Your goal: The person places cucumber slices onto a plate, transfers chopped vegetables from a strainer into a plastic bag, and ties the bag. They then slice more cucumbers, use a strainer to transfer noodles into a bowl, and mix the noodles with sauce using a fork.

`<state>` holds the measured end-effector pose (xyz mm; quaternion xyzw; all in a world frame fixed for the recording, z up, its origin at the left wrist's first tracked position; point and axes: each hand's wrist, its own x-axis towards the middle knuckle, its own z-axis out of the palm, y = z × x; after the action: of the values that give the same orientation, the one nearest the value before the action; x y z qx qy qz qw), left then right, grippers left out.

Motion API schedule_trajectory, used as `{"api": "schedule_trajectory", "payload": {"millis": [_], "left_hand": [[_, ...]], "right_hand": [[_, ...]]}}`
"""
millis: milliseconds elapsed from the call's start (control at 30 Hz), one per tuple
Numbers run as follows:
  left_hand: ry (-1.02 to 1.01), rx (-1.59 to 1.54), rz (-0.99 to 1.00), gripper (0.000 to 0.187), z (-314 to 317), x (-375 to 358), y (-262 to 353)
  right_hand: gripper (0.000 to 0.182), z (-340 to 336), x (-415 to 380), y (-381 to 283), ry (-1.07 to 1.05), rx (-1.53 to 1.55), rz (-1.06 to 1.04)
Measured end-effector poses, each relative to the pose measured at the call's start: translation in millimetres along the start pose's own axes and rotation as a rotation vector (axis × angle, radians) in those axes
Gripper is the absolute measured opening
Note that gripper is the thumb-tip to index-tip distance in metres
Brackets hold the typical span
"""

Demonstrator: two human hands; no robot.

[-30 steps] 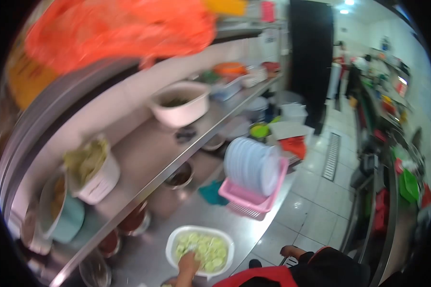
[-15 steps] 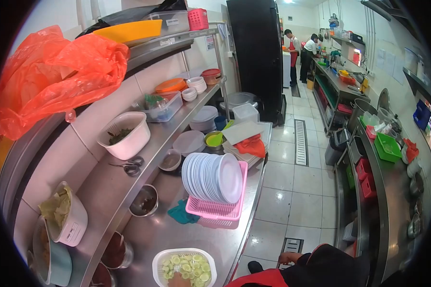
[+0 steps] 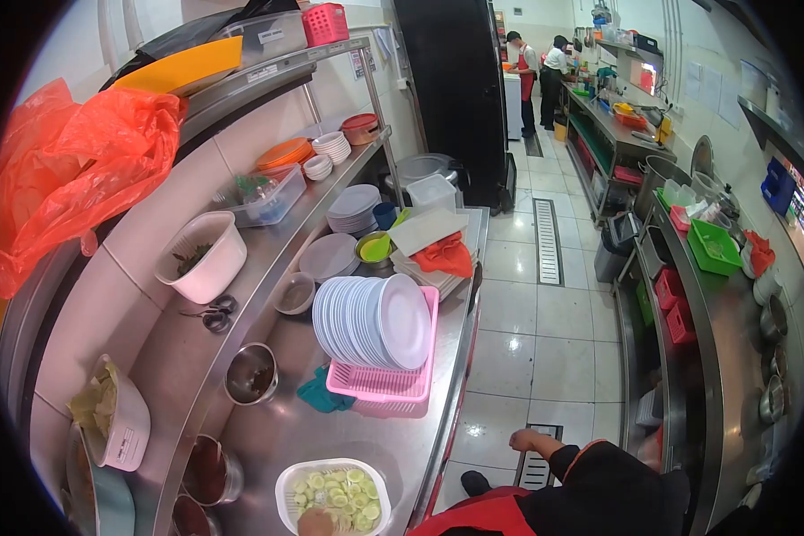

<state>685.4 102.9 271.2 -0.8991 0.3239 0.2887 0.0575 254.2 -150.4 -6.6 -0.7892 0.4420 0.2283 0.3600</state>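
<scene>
A white basket (image 3: pixel 288 500) of sliced cucumber (image 3: pixel 348 491) stands on the steel table at the bottom of the head view. My left hand (image 3: pixel 316 522) is at its near edge, over the slices; only a rounded part shows and its fingers are hidden. Away from the table, above the floor drain, my right hand (image 3: pixel 529 440) comes out of a black sleeve. Its fingers are curled in, and nothing shows in them. Beyond the cucumber is a pink basket (image 3: pixel 393 406) with a row of white plates (image 3: pixel 357 322) standing on edge.
A teal cloth (image 3: pixel 324 391) and a metal pot (image 3: pixel 251 373) lie left of the pink basket. Scissors (image 3: pixel 212 313) rest on the shelf above. An orange plastic bag (image 3: pixel 89 179) hangs at upper left. Two people work far down the tiled aisle; a steel counter (image 3: pixel 715 357) runs along the right.
The view has shifted, so the table and shelves sit further left. My right hand has risen slightly. My left hand has moved toward the near edge of the cucumber basket.
</scene>
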Motion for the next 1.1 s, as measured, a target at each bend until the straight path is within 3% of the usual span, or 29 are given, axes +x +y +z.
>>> {"api": "schedule_trajectory", "payload": {"millis": [67,167,200,267,367,500,667,767,833,967,1100], "left_hand": [[0.09,-0.086,-0.029,0.034,-22,-17,5],[0.28,-0.379,0.01,0.032,-40,-29,14],[0.341,-0.517,0.098,0.027,-34,-18,17],[0.445,-0.782,0.292,0.018,-22,0,22],[0.352,-0.922,0.492,0.017,-27,-26,93],[0.109,-1.141,0.629,0.013,-16,-50,144],[0.022,-1.237,0.657,0.012,-18,-66,150],[0.071,-1.255,0.683,0.012,-22,-73,148],[0.143,-1.303,0.679,0.013,-21,-70,145],[0.439,-0.962,0.602,0.015,-15,-52,119],[0.569,-0.61,0.338,0.021,18,-9,70]], "right_hand": [[0.031,-12,1,-13,0.093,-0.061,-0.178],[0.028,-67,-27,-85,-0.082,-0.281,-0.32],[0.027,-92,-51,-119,-0.096,-0.289,-0.369],[0.027,-133,-102,-182,0.079,-0.065,-0.473],[0.045,-164,-158,-250,0.427,0.267,-0.785],[0.05,-172,-195,-293,0.549,0.25,-0.808],[0.043,-171,-204,-293,0.595,0.279,-0.858],[0.036,-182,-212,-292,0.806,0.264,-0.829],[0.034,-212,-226,-293,1.067,0.277,-0.814],[0.042,-280,-271,-283,1.712,0.155,-0.809],[0.047,-307,-320,-284,2.062,0.17,-0.693]]}}
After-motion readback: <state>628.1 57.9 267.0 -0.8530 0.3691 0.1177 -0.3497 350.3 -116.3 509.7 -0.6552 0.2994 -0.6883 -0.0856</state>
